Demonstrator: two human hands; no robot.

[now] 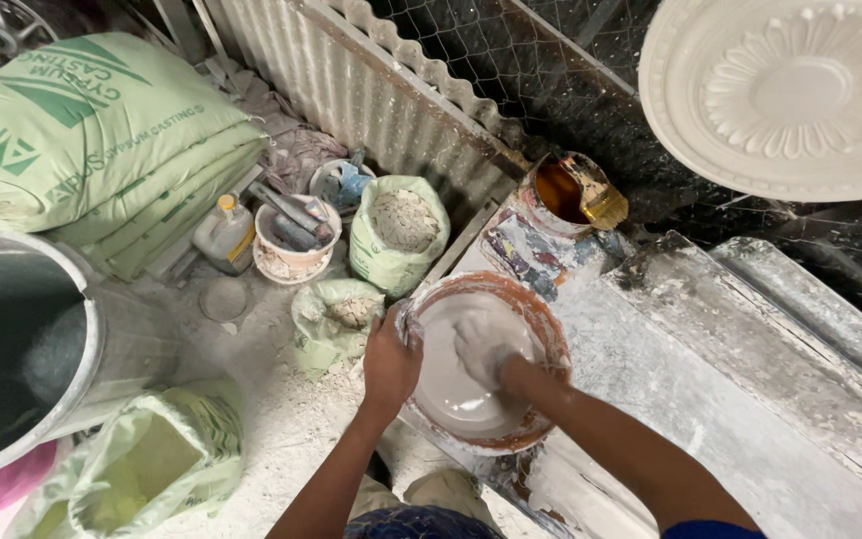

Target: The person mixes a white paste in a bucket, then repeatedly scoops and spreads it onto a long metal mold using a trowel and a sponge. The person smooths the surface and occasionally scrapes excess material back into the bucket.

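A round orange-brown bowl [541,324] holding wet white plaster rests on the plaster-crusted workbench [710,399]. My left hand [391,361] grips the bowl's near-left rim. Coated in white, my right hand [483,347] is down inside the bowl, pressed into the plaster with its fingers curled; I cannot see anything held in it.
A tin of brown liquid with a brush [576,192] stands behind the bowl. A white ornate ceiling rose [785,90] hangs top right. On the floor: stacked green sacks [102,140], open powder bags [401,228], a tool-filled tub [294,243], a bottle [226,232], a large metal drum [22,339].
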